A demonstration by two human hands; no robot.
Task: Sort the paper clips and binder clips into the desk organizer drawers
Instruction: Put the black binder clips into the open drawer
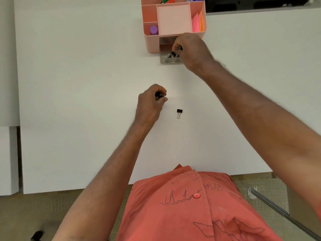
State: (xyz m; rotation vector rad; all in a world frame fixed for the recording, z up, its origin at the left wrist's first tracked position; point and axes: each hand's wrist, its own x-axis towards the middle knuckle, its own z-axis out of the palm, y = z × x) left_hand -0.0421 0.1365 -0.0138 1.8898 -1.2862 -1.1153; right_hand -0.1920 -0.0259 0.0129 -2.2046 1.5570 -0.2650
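A pink desk organizer [152, 44] stands at the far middle of the white table. Its clear lower drawer [164, 60] is pulled out toward me and holds binder clips [171, 55]. My right hand [192, 51] hovers over that drawer, fingers pinched on a black binder clip [179, 49]. My left hand [151, 103] rests in a fist at the table's middle, closed on black binder clips [158, 95] that show between the fingers. One black binder clip [179, 113] lies loose on the table just right of my left hand.
The organizer's top compartments hold a purple-capped item [153, 30], coloured sticky notes [198, 21] and pens [169, 0]. The white table [78, 66] spreads wide to the left. A metal table leg [278, 209] shows at lower right near my red shirt.
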